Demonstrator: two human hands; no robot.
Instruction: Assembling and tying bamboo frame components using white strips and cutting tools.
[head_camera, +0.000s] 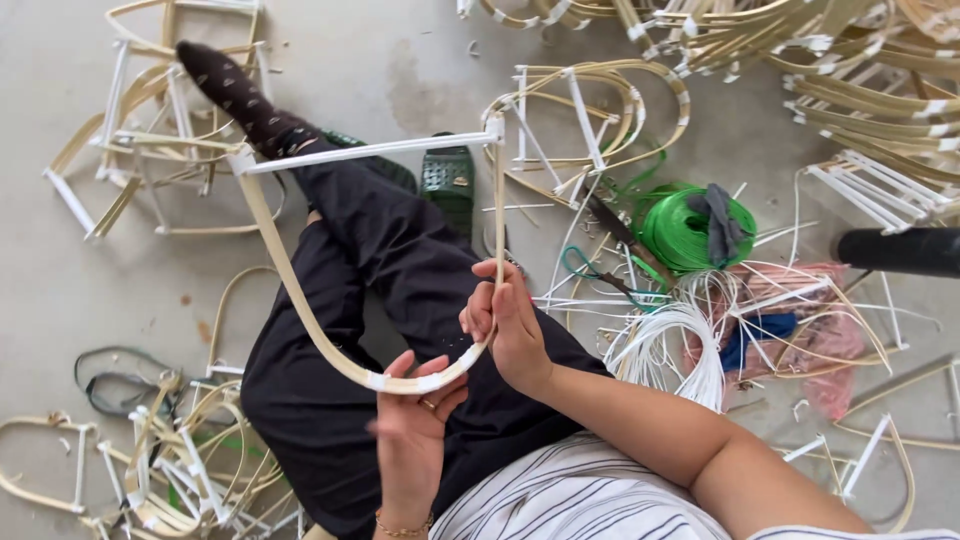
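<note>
I sit on the floor in black trousers with a U-shaped bent bamboo strip frame (300, 300) over my lap. A white bar (370, 152) closes its top. My left hand (412, 420) supports the bottom of the curve, where white tape binds it. My right hand (510, 320) pinches the frame's right side near the curve, fingers closed around the strip. A gold ring and a bracelet show on the left hand.
A green cord coil (685, 228) with a grey cloth lies to the right, beside scissors (600, 270) and a bundle of white strips (680, 350). Finished bamboo frames pile at the upper right (860, 70), upper left (150, 130) and lower left (170, 460). A green sandal (448, 180) lies past my legs.
</note>
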